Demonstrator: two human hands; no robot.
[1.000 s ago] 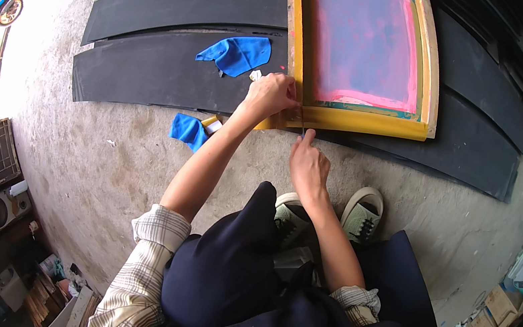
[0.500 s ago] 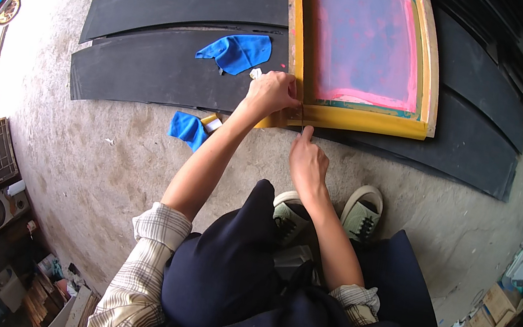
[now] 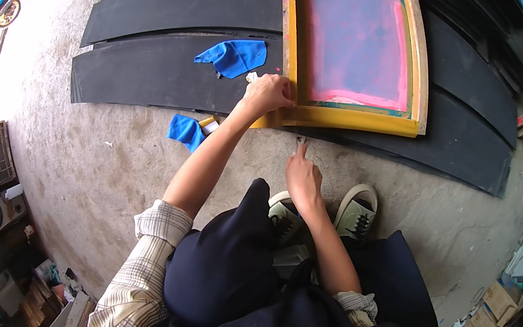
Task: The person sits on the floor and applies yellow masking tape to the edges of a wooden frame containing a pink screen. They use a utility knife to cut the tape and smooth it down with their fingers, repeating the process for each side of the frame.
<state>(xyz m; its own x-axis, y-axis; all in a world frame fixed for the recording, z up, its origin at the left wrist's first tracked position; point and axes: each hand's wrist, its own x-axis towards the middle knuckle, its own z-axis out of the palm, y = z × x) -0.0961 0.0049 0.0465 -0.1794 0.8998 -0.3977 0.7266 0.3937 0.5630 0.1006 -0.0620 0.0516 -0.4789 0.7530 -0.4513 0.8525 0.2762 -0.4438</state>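
Observation:
A wooden screen-printing frame (image 3: 420, 86) with pink-edged mesh (image 3: 354, 39) lies ahead of me. Yellow tape (image 3: 356, 120) runs along its near side, and a loose end (image 3: 266, 122) sticks out to the left below my wrist. At the frame's near left corner my left hand (image 3: 265, 95) is closed, its fingertips pinching the tape. My right hand (image 3: 304, 178) is just below the near side, apart from the frame. It is closed round a thin blade-like tool (image 3: 297, 138), mostly hidden, with the index finger stretched along it.
Dark flat boards (image 3: 172, 79) lie under and beside the frame on the concrete floor (image 3: 100, 159). A blue cloth (image 3: 233, 56) rests on them; another blue cloth (image 3: 185, 130) is on the floor. My shoes (image 3: 357, 212) are close behind my right hand. Wooden pieces (image 3: 496, 314) are at the right.
My right hand and its thin tool have pulled back from the frame's near edge toward me. My left hand keeps its pinch at the corner. The whole view has shifted slightly.

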